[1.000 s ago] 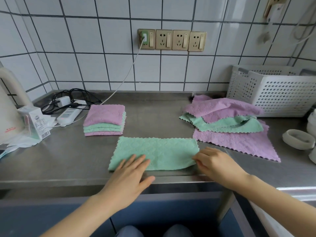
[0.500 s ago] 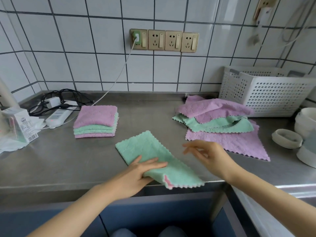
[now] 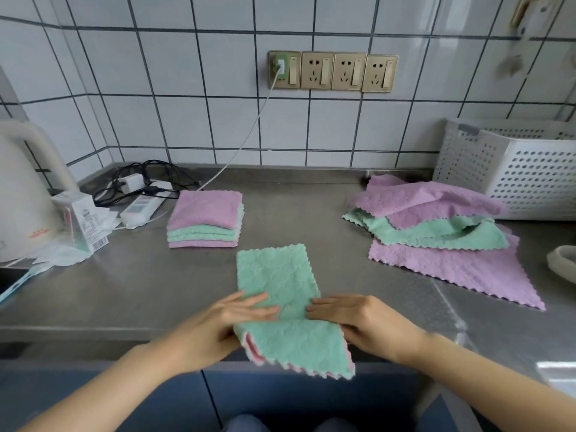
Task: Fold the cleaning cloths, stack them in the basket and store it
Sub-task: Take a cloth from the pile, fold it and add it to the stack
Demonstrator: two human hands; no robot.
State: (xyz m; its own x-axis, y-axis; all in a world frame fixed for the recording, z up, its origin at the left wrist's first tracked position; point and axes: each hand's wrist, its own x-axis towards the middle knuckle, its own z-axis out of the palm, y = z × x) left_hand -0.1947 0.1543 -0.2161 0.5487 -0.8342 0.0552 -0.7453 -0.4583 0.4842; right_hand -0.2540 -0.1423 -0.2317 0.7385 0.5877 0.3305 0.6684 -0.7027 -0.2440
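A green cleaning cloth (image 3: 274, 275), folded into a long strip, lies lengthwise on the steel counter (image 3: 124, 291). Its near end hangs over the front edge and shows a pink underside. My left hand (image 3: 224, 322) holds its left side at the middle, fingers flat on top. My right hand (image 3: 358, 322) holds the right side the same way. The thumbs are hidden under the cloth. A stack of folded pink and green cloths (image 3: 205, 216) sits at the back left. A loose pile of unfolded cloths (image 3: 436, 232) lies at the right, in front of the white perforated basket (image 3: 523, 176).
A white kettle (image 3: 21, 194), a small carton (image 3: 81, 219) and crumpled wrappers stand at the far left. A power strip (image 3: 140, 207) with tangled cables lies behind the folded stack. A white ring-shaped object (image 3: 564, 263) sits at the right edge.
The green strip has been turned from crosswise to lengthwise and pulled toward me. My right hand, free half a second ago, now holds its right side.
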